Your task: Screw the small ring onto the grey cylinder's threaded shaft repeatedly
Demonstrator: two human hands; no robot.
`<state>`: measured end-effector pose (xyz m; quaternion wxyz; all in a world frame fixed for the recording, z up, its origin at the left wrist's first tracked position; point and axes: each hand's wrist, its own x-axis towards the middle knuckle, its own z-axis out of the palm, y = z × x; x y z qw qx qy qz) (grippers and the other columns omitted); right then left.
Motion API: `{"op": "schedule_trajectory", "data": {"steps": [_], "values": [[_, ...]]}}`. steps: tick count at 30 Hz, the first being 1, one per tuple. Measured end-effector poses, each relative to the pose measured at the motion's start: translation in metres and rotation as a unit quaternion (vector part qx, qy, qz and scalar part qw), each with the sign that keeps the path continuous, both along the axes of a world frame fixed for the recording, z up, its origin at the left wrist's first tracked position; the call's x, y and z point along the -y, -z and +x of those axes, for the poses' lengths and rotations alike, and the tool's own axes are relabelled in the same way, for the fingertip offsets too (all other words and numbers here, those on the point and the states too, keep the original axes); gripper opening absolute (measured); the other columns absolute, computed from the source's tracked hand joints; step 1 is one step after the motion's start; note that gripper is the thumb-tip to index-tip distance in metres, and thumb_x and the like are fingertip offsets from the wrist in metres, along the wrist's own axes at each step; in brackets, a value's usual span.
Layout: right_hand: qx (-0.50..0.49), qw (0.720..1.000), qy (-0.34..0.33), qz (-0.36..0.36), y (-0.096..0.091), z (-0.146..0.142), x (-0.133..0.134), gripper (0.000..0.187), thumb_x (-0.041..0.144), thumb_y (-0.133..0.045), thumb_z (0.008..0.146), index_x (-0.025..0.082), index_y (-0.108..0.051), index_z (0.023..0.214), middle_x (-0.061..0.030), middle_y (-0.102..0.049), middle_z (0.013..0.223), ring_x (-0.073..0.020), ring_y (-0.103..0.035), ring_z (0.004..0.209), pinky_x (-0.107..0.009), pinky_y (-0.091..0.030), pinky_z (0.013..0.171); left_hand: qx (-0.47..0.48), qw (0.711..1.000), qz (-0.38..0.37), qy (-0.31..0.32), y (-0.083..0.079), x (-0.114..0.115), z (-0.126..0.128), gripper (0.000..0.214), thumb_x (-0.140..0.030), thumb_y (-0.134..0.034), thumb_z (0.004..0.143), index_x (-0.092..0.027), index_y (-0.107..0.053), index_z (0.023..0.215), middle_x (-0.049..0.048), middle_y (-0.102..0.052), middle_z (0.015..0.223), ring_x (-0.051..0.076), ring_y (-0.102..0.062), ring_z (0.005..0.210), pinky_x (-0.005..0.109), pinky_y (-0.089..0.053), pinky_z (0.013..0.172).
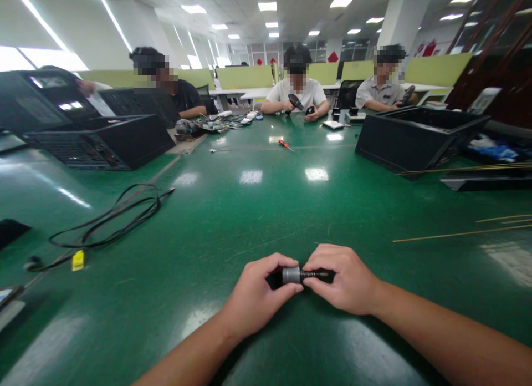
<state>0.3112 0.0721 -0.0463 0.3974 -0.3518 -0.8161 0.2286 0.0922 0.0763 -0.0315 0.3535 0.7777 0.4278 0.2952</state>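
A: Where's the gray cylinder [291, 274] with the thin dark shaft [321, 274]?

B: Between both hands, over the green table [249, 219]; the left hand [258, 294] pinches the cylinder between thumb and fingers; the right hand [347, 280] pinches the shaft just beside it.

A: And farther out?

B: A looped black cable [155, 206] lies left, thin yellowish rods [436, 237] right; straight ahead, an orange screwdriver [284, 144]; beyond, a person [297, 92] across the table holds a dark power tool [295, 101].
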Motion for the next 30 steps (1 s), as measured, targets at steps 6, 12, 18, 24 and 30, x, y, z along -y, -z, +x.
{"op": "schedule_trajectory", "data": {"steps": [6,12,18,24,30], "values": [[-0.004,1.0,-0.005,0.012,-0.0014,0.0002,0.0007,0.008,0.015,-0.07,0.081,0.019,-0.072,0.087,-0.0043,-0.073,0.079,-0.0184,-0.065,0.072,-0.03,-0.048,0.068,0.004,1.0,-0.01,0.002,0.0009,0.0003,-0.0005,0.021,-0.023,-0.077,0.079,-0.023,-0.071,0.1,-0.001,-0.075,0.09,0.017,-0.069,0.083,0.028,-0.051,0.076],[-0.002,1.0,-0.008,0.018,-0.0025,0.0002,0.0018,0.008,0.016,-0.07,0.081,0.02,-0.072,0.087,-0.0039,-0.074,0.079,-0.0184,-0.066,0.071,-0.031,-0.049,0.068,-0.005,1.0,0.019,0.005,0.0005,0.0027,-0.0009,0.021,-0.025,-0.076,0.079,-0.022,-0.071,0.1,0.0007,-0.075,0.091,0.018,-0.07,0.082,0.028,-0.053,0.075],[-0.005,1.0,-0.008,0.016,-0.0038,0.0006,0.0029,0.007,0.017,-0.07,0.081,0.02,-0.073,0.087,-0.0037,-0.073,0.078,-0.0179,-0.066,0.07,-0.03,-0.049,0.067,-0.009,0.995,0.101,0.002,0.0035,0.0059,-0.0046,0.026,-0.022,-0.076,0.08,-0.023,-0.069,0.105,0.0031,-0.076,0.101,0.019,-0.072,0.093,0.031,-0.056,0.087],[0.0,1.0,-0.008,0.012,-0.0058,0.0007,0.0034,0.006,0.018,-0.07,0.082,0.019,-0.074,0.086,-0.0036,-0.073,0.076,-0.0176,-0.066,0.069,-0.029,-0.049,0.066,-0.01,0.991,0.132,0.014,0.0045,0.0063,-0.0055,0.026,-0.021,-0.076,0.081,-0.023,-0.068,0.106,0.0026,-0.076,0.101,0.018,-0.072,0.093,0.029,-0.057,0.086],[0.011,1.0,-0.003,0.003,-0.006,0.0011,0.0039,0.006,0.019,-0.071,0.082,0.019,-0.074,0.086,-0.0035,-0.072,0.075,-0.0175,-0.065,0.069,-0.029,-0.048,0.065,-0.016,0.99,0.138,0.012,0.0022,0.0064,-0.0052,0.023,-0.021,-0.074,0.082,-0.022,-0.068,0.105,0.004,-0.075,0.101,0.019,-0.072,0.094,0.03,-0.057,0.087]]}}
